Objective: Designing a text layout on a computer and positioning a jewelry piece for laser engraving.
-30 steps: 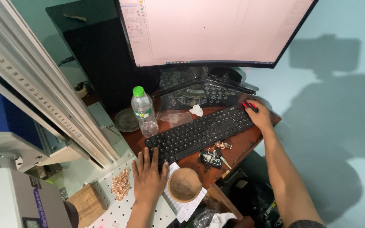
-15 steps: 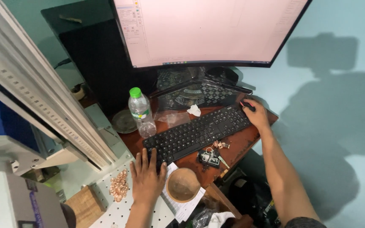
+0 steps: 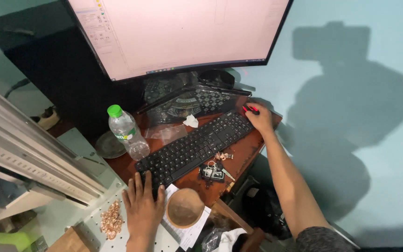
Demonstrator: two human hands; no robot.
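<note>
Since a second ago, both hands sit much as before. Right hand lies curled over the mouse at the desk's far corner, gripping its sides; it looks light, rigid and smooth. Left hand rests flat, fingers spread, holding nothing, fingertips touching the black keyboard. A wooden bowl and plastic bottle stand near.

Bottle left of keyboard

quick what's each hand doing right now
Left hand: open, flat, fingers spread, fingertips on the near end of the black keyboard; holding nothing.
Right hand: curled over a mouse with a red light.
</note>
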